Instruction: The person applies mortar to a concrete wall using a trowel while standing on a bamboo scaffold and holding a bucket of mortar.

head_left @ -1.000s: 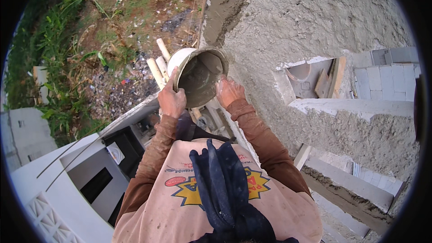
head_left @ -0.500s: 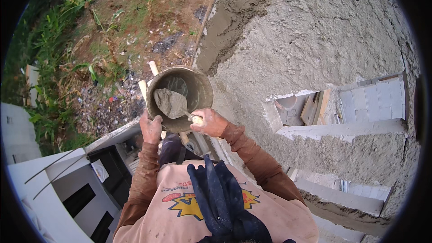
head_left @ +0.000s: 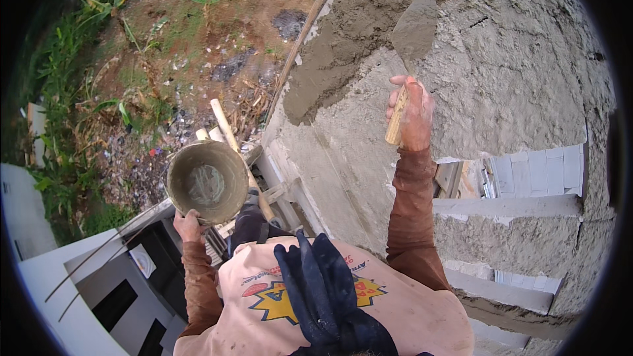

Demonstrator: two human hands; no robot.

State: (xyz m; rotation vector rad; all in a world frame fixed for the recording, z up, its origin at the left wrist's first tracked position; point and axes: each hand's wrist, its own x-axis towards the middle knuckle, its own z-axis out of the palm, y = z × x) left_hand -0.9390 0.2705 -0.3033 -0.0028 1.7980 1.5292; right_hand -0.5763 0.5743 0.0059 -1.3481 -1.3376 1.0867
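Note:
My left hand (head_left: 189, 225) grips the near rim of a mortar-smeared bucket (head_left: 177, 181), held out to the left with only a thin wet residue on its bottom. My right hand (head_left: 415, 115) is wrapped round the wooden handle of a trowel (head_left: 415, 29), its arm stretched forward over the rough grey wall. The trowel's blade points away from me, beside a dark band of wet mortar (head_left: 356, 39) along the wall's left edge. Grey mortar coats the blade; whether it touches the wall I cannot tell.
A wooden batten (head_left: 306, 36) runs along the wall's left edge. Light wooden poles (head_left: 227, 125) stand by the bucket. At right, the wall has an opening with pale blocks (head_left: 541, 171) behind it. Far below left lie littered ground (head_left: 198, 79) and a white building (head_left: 59, 283).
The trowel, which was inside the bucket with a load of mortar, has swung up and right to the wall. The bucket has moved left and down, now tilted with its inside showing.

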